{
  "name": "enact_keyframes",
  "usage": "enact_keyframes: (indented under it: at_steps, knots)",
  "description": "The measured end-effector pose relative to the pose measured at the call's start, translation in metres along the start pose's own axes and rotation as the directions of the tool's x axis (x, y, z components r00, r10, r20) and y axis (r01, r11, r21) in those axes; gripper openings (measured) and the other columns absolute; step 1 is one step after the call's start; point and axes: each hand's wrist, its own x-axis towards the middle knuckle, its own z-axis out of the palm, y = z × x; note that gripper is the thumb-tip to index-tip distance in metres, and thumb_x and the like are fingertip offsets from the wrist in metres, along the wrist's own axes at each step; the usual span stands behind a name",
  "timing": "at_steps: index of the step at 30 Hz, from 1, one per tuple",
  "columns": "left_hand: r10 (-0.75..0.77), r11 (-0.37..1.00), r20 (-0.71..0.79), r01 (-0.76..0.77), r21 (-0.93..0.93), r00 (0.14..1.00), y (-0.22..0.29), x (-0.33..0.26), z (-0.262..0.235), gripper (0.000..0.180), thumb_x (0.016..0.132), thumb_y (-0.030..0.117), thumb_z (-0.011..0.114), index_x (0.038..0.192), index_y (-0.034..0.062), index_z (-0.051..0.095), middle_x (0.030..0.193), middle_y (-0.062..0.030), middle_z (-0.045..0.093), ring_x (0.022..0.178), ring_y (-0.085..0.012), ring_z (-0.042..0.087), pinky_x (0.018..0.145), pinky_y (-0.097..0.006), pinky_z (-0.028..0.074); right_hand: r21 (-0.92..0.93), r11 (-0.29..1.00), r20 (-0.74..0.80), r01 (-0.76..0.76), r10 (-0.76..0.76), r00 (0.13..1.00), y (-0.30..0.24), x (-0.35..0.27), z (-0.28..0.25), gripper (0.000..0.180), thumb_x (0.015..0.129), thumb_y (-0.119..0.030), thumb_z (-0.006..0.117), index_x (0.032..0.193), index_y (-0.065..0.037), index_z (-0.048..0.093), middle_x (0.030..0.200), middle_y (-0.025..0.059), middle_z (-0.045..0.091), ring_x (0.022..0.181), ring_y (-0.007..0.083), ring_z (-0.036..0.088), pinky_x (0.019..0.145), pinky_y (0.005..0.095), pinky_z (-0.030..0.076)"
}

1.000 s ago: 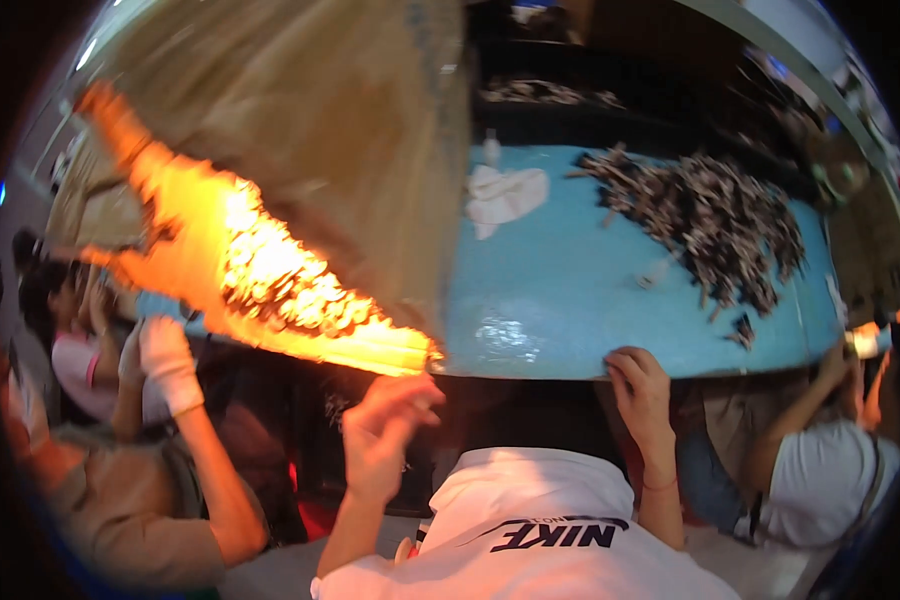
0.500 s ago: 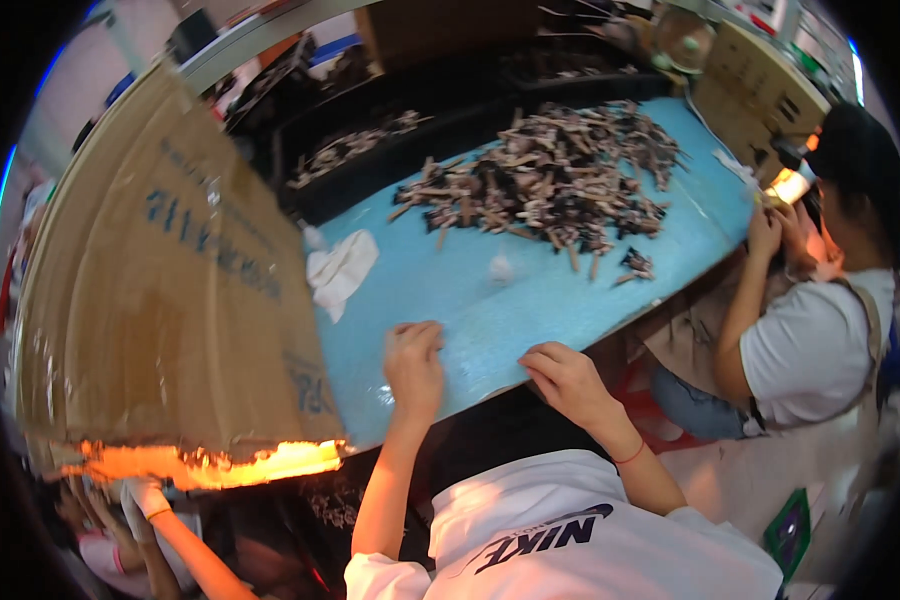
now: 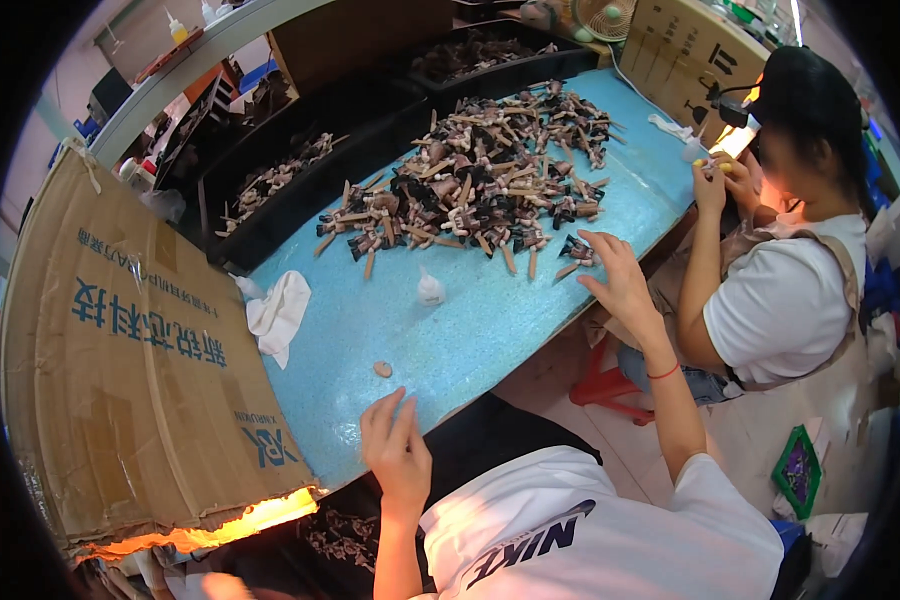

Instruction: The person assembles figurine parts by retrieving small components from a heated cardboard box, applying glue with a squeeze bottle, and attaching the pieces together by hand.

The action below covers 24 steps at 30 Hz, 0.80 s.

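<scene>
My left hand (image 3: 398, 450) hovers at the near edge of the blue-covered table (image 3: 470, 345), its fingers stretched out and nothing visible in them. Just beyond its fingertips lies a small pinkish-beige piece (image 3: 382, 369). My right hand (image 3: 618, 285) reaches over the table's right side, thumb and fingers apart. Close to its fingertips is a small dark-and-pale figure (image 3: 577, 252) with a stick-like tan part, lying apart from the others. A large heap of similar small figures (image 3: 460, 190) spreads across the far half of the table.
A white cloth (image 3: 280, 315) and a small white bottle-like object (image 3: 430, 288) lie on the table. A tall cardboard panel (image 3: 140, 370) bounds the left. Black trays (image 3: 310, 125) line the far side. At right, a co-worker (image 3: 785, 290) sits holding a small piece near a lamp.
My right hand has moved forward and right to the separate figure, its fingers spreading. My left hand has opened; a small pinkish piece now shows beyond it. The whole view has shifted.
</scene>
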Motion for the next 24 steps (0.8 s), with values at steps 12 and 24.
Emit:
enact_keyframes:
  at_steps: [12, 24]
  knots:
    - [0.016, 0.915, 0.068, 0.013, -0.403, 0.998, 0.046, 0.005, 0.014, 0.018, 0.075, -0.008, 0.059, 0.092, -0.0030, 0.064, 0.093, -0.0133, 0.064, 0.082, -0.0295, 0.060, 0.071, -0.032, 0.048, 0.345, 0.931, 0.080, -0.117, 0.095, 0.992, -0.027, -0.016, -0.011, 0.055, 0.068, -0.004, 0.071, 0.120, -0.008, 0.053, 0.100, 0.0099, 0.063, 0.084, 0.0201, 0.061, 0.069, 0.0285, 0.048]
    - [-0.257, 0.704, 0.183, 0.314, -0.637, 0.949, 0.054, 0.012, 0.006, 0.033, 0.081, -0.002, 0.057, 0.114, 0.0008, 0.056, 0.114, -0.0155, 0.053, 0.092, -0.0264, 0.058, 0.072, -0.032, 0.048, 0.706, 0.706, 0.401, 0.050, -0.458, 0.793, -0.119, -0.019, -0.037, 0.056, 0.068, -0.003, 0.070, 0.122, -0.007, 0.053, 0.106, 0.0093, 0.061, 0.087, 0.0244, 0.058, 0.074, 0.0332, 0.050]
